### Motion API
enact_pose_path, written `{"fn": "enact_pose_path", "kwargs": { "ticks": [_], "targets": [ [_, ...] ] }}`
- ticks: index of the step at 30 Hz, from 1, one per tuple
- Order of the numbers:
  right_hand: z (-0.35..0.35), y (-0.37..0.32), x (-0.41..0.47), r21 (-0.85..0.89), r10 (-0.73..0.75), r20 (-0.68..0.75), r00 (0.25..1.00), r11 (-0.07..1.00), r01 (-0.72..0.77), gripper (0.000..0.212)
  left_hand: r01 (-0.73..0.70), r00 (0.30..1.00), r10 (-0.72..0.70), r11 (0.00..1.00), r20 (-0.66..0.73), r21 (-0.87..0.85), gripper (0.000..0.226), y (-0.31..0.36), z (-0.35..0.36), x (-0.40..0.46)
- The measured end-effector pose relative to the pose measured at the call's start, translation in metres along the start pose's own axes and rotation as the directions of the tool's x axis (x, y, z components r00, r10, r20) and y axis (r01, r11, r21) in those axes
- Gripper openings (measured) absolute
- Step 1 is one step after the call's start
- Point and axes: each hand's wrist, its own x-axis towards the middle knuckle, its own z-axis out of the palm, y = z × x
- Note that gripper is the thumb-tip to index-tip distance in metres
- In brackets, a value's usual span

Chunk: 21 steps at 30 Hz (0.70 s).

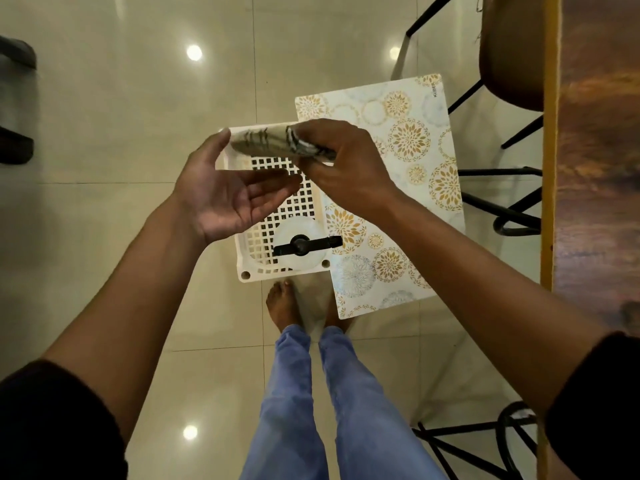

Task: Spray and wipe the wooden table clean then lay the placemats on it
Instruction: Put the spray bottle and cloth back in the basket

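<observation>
Folded grey striped cloth (277, 143) is pinched by the right hand (341, 168) above the white perforated plastic crate (277, 216); the left hand (228, 188) is held flat underneath. Cloth should be unfolded fully before wiping.

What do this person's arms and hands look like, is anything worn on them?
Both hands are bare: the left hand and right hand show no gloves, rings or watch. The forearms are uncovered too. Dark, black-looking sleeves are pushed up near the elbows on both arms.

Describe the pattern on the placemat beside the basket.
Gold and pale blue floral circles on white placemat, head view.
</observation>
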Motion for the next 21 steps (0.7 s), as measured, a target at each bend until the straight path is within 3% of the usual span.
{"fn": "enact_pose_path", "kwargs": {
  "ticks": [3, 6, 8, 10, 14, 17, 21],
  "targets": [
    [0.003, 0.012, 0.003, -0.103, -0.165, 0.122, 0.979, 0.979, 0.177, 0.034, -0.077, 0.994, 0.079, 0.997, -0.078, 0.027, 0.053, 0.003, 0.001, 0.009],
    [0.003, 0.019, 0.001, -0.106, -0.143, 0.184, 0.972, 0.981, 0.164, 0.045, -0.159, 0.979, 0.164, 0.986, -0.121, 0.05, 0.041, 0.001, -0.002, 0.015],
    [0.003, 0.022, 0.0, -0.011, -0.07, 0.115, 0.991, 0.997, 0.072, 0.06, -0.206, 0.971, 0.206, 0.978, -0.124, 0.018, 0.044, -0.002, -0.006, 0.02],
    [0.004, 0.025, 0.003, 0.136, 0.104, 0.104, 0.989, 0.984, -0.117, 0.071, -0.239, 0.965, 0.234, 0.97, -0.118, -0.036, 0.05, -0.004, -0.01, 0.024],
    [0.012, 0.032, 0.014, 0.321, 0.338, 0.218, 0.915, 0.861, -0.395, 0.066, -0.261, 0.954, 0.258, 0.965, -0.156, -0.003, 0.045, -0.007, -0.02, 0.04],
    [0.021, 0.037, 0.02, 0.321, 0.403, 0.241, 0.883, 0.825, -0.465, 0.056, -0.263, 0.938, 0.277, 0.96, -0.209, 0.094, 0.039, -0.01, -0.029, 0.055],
    [0.037, 0.046, 0.025, 0.147, 0.378, 0.16, 0.912, 0.904, -0.401, 0.054, -0.267, 0.873, 0.381, 0.895, -0.303, 0.356, 0.032, -0.012, -0.036, 0.071]
  ]
}}
